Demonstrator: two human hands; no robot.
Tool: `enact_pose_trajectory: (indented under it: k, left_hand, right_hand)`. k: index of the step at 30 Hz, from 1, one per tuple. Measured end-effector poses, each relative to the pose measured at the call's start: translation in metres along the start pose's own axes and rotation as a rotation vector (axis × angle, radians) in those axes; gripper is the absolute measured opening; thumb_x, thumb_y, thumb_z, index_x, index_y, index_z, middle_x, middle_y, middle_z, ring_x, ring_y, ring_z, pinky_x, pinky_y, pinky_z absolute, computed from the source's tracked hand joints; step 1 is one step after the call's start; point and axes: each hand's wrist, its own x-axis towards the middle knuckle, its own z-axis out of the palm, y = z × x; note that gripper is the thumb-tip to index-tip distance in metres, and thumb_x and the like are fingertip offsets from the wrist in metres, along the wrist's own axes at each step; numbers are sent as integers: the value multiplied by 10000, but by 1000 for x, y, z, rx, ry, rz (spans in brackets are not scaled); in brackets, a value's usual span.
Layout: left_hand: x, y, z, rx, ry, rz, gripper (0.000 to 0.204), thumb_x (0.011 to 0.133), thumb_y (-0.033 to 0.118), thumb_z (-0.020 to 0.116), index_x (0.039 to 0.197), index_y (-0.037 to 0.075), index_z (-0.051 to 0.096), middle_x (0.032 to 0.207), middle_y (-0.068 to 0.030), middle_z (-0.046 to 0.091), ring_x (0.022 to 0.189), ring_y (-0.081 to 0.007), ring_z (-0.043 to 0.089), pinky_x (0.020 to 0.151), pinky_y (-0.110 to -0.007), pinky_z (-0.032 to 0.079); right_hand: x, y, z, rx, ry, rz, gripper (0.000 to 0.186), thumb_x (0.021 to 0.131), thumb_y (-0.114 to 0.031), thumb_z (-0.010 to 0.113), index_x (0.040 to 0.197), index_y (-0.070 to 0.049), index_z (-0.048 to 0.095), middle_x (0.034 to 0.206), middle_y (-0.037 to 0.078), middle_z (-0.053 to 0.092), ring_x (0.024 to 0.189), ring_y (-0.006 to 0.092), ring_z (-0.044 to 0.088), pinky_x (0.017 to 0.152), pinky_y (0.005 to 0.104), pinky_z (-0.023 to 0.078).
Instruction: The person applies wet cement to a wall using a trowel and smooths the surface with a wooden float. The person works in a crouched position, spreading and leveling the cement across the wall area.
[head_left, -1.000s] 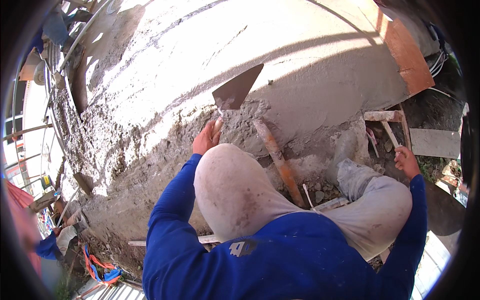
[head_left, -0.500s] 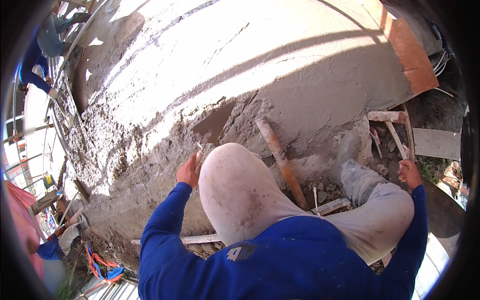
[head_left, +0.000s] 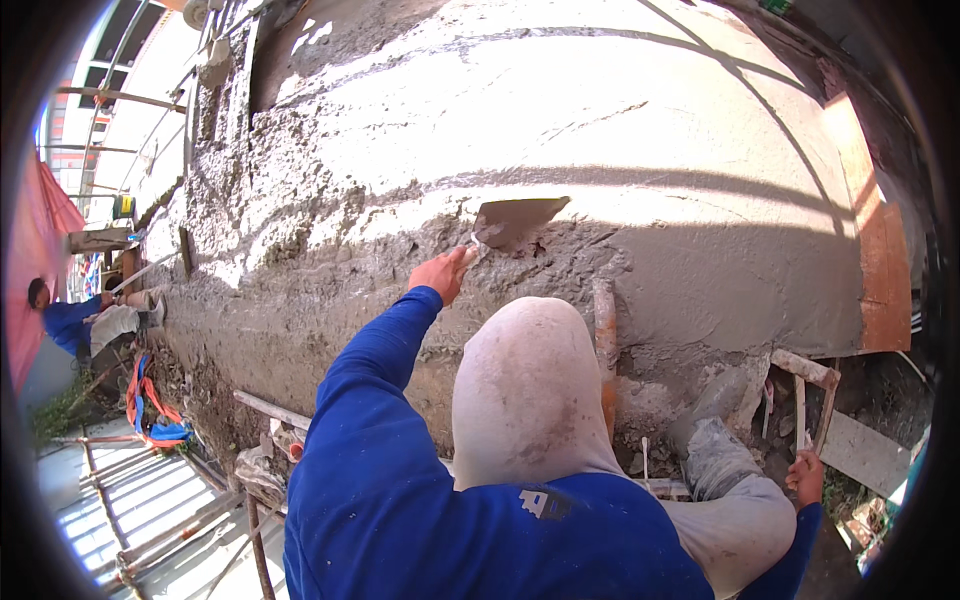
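Observation:
My left hand (head_left: 440,277) is closed round the handle of a trowel (head_left: 515,218). Its dark, flat blade lies against wet grey mortar (head_left: 690,275), at the border between a smoothed stretch on the right and rough, lumpy mortar on the left. My right hand (head_left: 806,478), at lower right, is closed on the lower end of a narrow wooden strip (head_left: 800,412), beside a wooden crosspiece (head_left: 806,368). Between my hands are my bent knees in pale, stained trousers (head_left: 525,390). A mortar-stained, orange-brown pole (head_left: 606,350) rests against the surface just beyond them.
An orange-brown board (head_left: 882,270) edges the mortar at right. A person in blue (head_left: 75,322) sits at far left near pink sheeting (head_left: 45,250). An orange and blue strap (head_left: 150,405) lies below, with wooden poles (head_left: 180,530) at lower left. A grey plank (head_left: 868,455) lies right.
The view has swung left. My left arm reaches further out, and the trowel blade has turned from slanting to nearly level. My right hand stays by the wooden strip.

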Motion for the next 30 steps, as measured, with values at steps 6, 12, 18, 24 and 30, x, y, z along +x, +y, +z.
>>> enact_pose_trajectory:
  k: [6,12,18,24,30]
  left_hand:
    - [-44,-36,-5,-255,27,-103,548,969,390,729,1395,102,538,1147,-248,748,1062,-445,724,900,-535,563]
    - [-44,45,-15,-932,-117,-141,485,908,264,845,1256,67,571,919,-107,684,820,-206,691,711,-375,566]
    - [-28,21,-2,-971,-67,77,368,1002,282,694,1264,27,654,949,-74,674,853,-157,648,769,-352,523]
    - [-40,21,36,-470,100,22,455,973,459,676,1116,29,696,938,-271,722,901,-473,697,808,-521,530]
    - [-20,10,152,-568,-157,73,464,994,507,628,1108,63,699,1011,-299,737,1018,-501,701,858,-562,535]
  right_hand:
    - [20,-32,6,23,-25,29,243,1067,-200,571,1265,-69,626,821,52,639,549,129,608,476,284,443]
    - [30,-47,4,-8,-24,-61,265,1074,-190,557,1294,-58,624,855,47,646,580,105,603,508,273,466]
    - [21,-80,5,-104,-12,-45,294,1069,-236,576,1310,-79,637,893,32,663,649,103,636,592,270,508]
    - [8,-65,11,-47,-7,-41,315,1070,-293,589,1293,-76,640,875,32,664,630,103,637,579,264,502]
    - [5,-70,15,-55,10,4,319,1061,-303,611,1279,-72,640,877,34,664,631,105,637,562,272,491]
